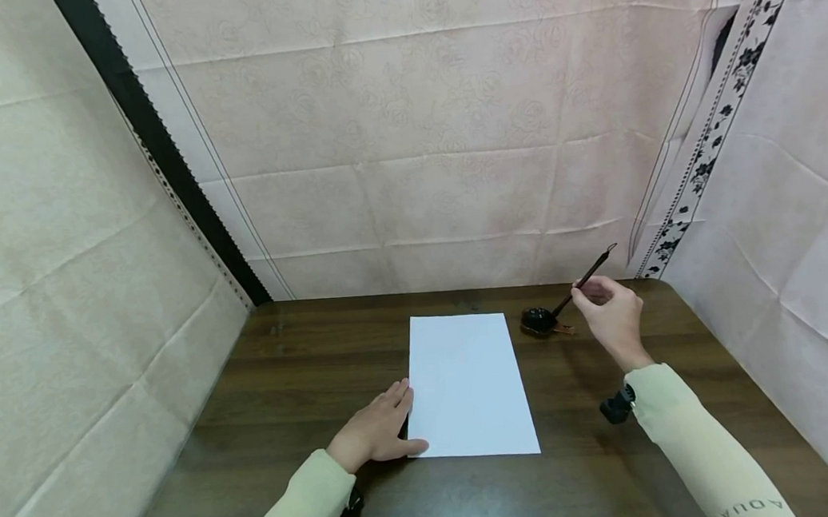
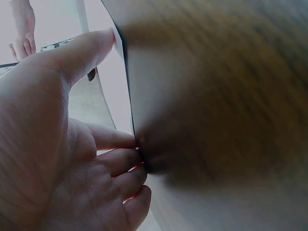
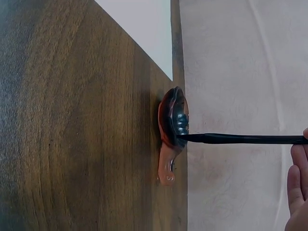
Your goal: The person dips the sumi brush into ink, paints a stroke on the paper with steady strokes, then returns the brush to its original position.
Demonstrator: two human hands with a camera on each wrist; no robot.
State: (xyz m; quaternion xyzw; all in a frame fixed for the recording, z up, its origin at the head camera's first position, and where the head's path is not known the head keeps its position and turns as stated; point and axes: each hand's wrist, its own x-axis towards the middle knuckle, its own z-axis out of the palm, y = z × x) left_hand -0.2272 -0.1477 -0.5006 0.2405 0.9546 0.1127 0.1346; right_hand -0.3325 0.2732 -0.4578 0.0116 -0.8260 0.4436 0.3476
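Note:
A white sheet of paper [image 1: 469, 387] lies upright in the middle of the wooden table. My left hand [image 1: 378, 427] rests at its lower left edge, thumb on the paper's corner and fingertips along the side; in the left wrist view the fingers [image 2: 127, 163] are bent a little at the table. My right hand [image 1: 614, 316] pinches a black ink brush [image 1: 588, 274] by its shaft, loop end up. The brush's tip [image 3: 185, 137] points down into a small reddish-brown ink dish [image 3: 167, 163], dark and glossy inside, right of the paper's top corner.
The brown wooden table [image 1: 288, 411] ends at a back edge just beyond the paper. Pale patterned cloth [image 1: 412, 130] hangs behind it, with more cloth on the left side [image 1: 62, 275] and the right side [image 1: 794, 224].

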